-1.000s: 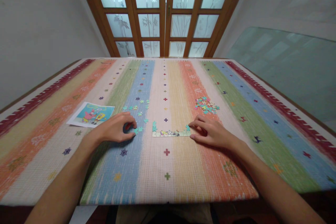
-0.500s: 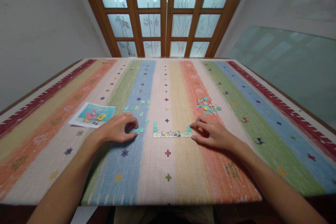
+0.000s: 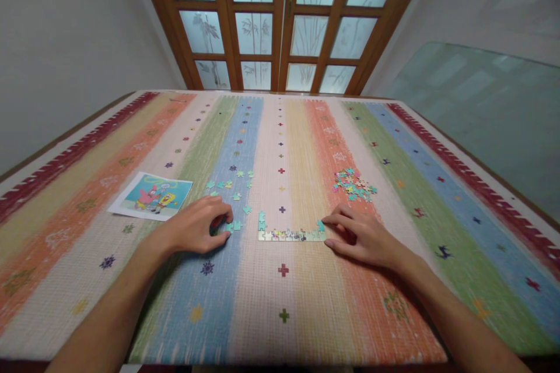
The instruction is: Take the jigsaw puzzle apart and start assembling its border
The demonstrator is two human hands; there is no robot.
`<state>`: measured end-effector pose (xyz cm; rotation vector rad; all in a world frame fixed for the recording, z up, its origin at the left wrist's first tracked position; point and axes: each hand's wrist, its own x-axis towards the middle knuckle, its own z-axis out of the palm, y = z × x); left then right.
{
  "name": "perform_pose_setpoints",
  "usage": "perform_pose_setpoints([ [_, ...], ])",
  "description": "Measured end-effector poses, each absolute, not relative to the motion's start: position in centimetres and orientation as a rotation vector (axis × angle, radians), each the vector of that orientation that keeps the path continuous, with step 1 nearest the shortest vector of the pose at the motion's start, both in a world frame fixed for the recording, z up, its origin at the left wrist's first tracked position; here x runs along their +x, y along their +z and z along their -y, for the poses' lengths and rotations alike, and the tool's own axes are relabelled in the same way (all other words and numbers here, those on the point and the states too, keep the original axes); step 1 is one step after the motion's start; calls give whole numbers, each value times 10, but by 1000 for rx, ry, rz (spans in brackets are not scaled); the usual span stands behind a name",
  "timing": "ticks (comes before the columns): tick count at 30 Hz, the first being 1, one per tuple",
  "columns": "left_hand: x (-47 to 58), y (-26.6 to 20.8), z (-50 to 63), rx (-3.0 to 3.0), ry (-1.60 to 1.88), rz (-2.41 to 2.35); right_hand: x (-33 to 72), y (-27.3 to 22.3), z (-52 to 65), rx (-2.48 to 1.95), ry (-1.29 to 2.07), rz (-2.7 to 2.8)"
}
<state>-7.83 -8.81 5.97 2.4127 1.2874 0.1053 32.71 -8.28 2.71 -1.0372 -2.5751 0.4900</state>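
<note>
A partly joined jigsaw puzzle [image 3: 289,236] lies in the middle, a bottom strip with short teal sides rising at both ends. My right hand [image 3: 356,233] rests at its right end. Its index fingertip touches or nearly touches the teal piece [image 3: 321,226] there, and the thumb sits lower, apart from the finger. On the left, my left hand [image 3: 199,224] curves in a C beside two teal puzzle pieces [image 3: 234,226], thumb and fingers apart. Whether it touches the nearer piece I cannot tell. Several loose teal pieces [image 3: 228,184] lie beyond that hand.
A printed cartoon picture [image 3: 151,197] lies left of my left hand. Beyond my right hand is a heap of mixed puzzle pieces [image 3: 353,185]. A striped cloth [image 3: 258,315] covers the table; wooden glass-paned doors [image 3: 280,23] stand behind it.
The view has tilted and shifted slightly, so the table sits lower in the picture. Both hands keep nearly the same pose and place beside the pieces.
</note>
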Motion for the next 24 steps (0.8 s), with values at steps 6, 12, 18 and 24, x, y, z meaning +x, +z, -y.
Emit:
perform_pose_setpoints([
  [6, -79, 60, 89, 2416, 112, -1283, 329, 24, 83, -1043, 491, 2581],
  [12, -76, 64, 91, 2406, 112, -1294, 331, 23, 83, -1037, 498, 2577],
  [18, -75, 62, 93, 2431, 161, -1295, 330, 23, 82, -1025, 487, 2584],
  [24, -72, 61, 96, 2438, 93, -1334, 330, 25, 82, -1048, 481, 2612],
])
